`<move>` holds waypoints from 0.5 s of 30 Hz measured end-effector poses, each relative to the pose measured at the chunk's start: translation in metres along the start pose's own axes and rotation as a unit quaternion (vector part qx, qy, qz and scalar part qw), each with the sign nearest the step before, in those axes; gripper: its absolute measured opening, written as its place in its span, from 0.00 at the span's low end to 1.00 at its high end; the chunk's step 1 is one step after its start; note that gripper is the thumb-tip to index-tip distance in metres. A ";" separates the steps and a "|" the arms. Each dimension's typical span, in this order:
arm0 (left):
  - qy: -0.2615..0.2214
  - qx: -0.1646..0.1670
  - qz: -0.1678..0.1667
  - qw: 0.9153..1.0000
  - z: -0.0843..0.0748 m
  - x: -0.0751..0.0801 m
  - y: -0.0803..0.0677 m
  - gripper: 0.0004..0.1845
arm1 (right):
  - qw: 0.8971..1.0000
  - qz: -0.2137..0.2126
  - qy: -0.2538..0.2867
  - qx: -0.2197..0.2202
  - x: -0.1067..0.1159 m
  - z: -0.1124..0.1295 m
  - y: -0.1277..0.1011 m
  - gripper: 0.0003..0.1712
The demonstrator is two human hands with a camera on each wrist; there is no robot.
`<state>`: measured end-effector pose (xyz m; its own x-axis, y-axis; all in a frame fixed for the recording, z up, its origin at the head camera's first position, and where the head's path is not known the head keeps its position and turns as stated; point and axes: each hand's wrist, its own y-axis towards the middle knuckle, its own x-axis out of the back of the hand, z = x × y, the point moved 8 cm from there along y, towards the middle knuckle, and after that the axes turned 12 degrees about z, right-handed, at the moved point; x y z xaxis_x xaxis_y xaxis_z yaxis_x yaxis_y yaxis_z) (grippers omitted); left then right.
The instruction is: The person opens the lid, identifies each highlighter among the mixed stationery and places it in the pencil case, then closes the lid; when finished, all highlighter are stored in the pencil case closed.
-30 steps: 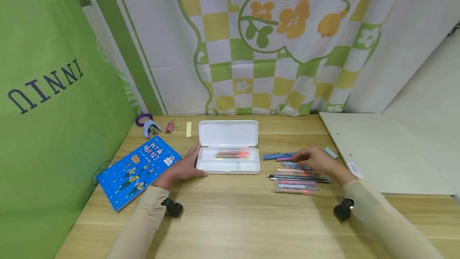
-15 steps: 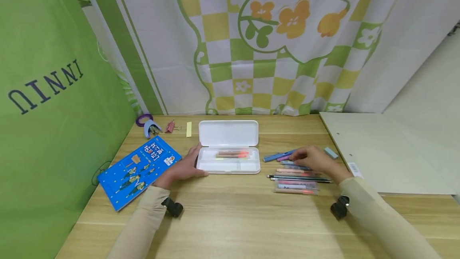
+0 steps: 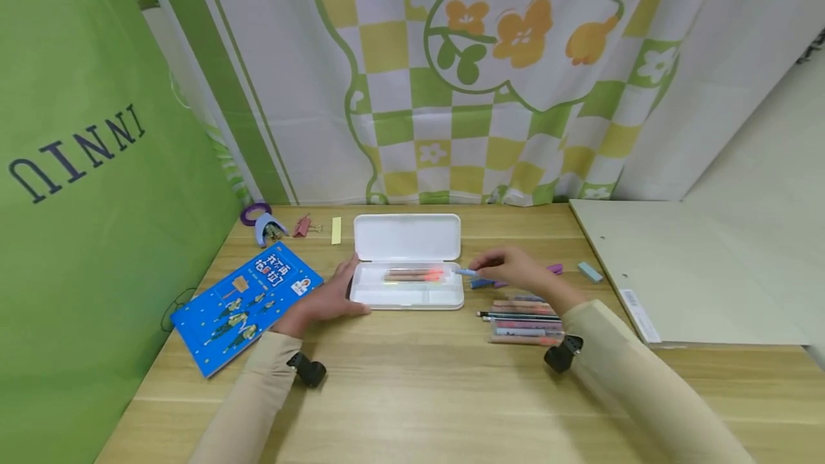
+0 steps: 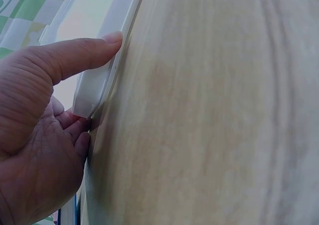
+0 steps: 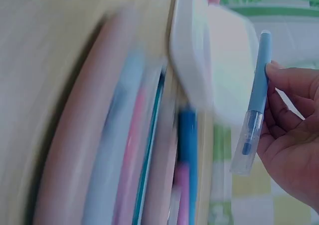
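A white pencil case point(image 3: 392, 297) lies with its lid raised in the middle of the desk, several orange-tipped pens point(image 3: 414, 275) inside its rear compartment. My left hand point(image 3: 330, 301) grips the case's left end; in the left wrist view the thumb rests along the front rim and the other fingers curl by the corner. Just right of the case, my right hand point(image 3: 514, 269) pinches a light blue pen point(image 5: 259, 80) between thumb and fingers, its clear cap pointing down in the right wrist view. Beneath that wrist lies a row of pens and pencils point(image 3: 520, 324), partly covered by the arm.
Behind the right hand lie a blue pen point(image 3: 480, 283) and a purple pen point(image 3: 555, 268). An eraser point(image 3: 589, 272) sits beside a large pale board point(image 3: 690, 271). At left are a blue book point(image 3: 248, 306), a pink binder clip point(image 3: 303, 226) and a purple tape roll point(image 3: 256, 214).
My right hand has lifted the light blue pen from the row and carried it left to the case's right end. The left hand stays on the case.
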<state>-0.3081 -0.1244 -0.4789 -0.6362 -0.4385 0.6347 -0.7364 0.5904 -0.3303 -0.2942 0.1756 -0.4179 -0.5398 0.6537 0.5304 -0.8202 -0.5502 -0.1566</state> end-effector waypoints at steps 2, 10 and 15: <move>-0.001 -0.001 0.001 1.000 0.000 0.000 0.000 0.60 | 1.000 0.009 -0.006 0.019 -0.011 0.015 0.013 0.10; 0.002 -0.002 -0.004 1.000 0.000 0.001 0.001 0.60 | 0.996 0.043 -0.003 0.074 -0.062 0.057 0.064 0.08; -0.006 -0.004 0.003 1.000 0.001 0.000 0.000 0.61 | 0.994 0.068 -0.001 0.087 -0.094 0.067 0.088 0.08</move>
<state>-0.3083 -0.1248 -0.4797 -0.6438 -0.4428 0.6240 -0.7305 0.5983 -0.3292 -0.3032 0.0310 -0.4252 -0.6423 0.5663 0.5165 -0.6946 -0.7149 -0.0800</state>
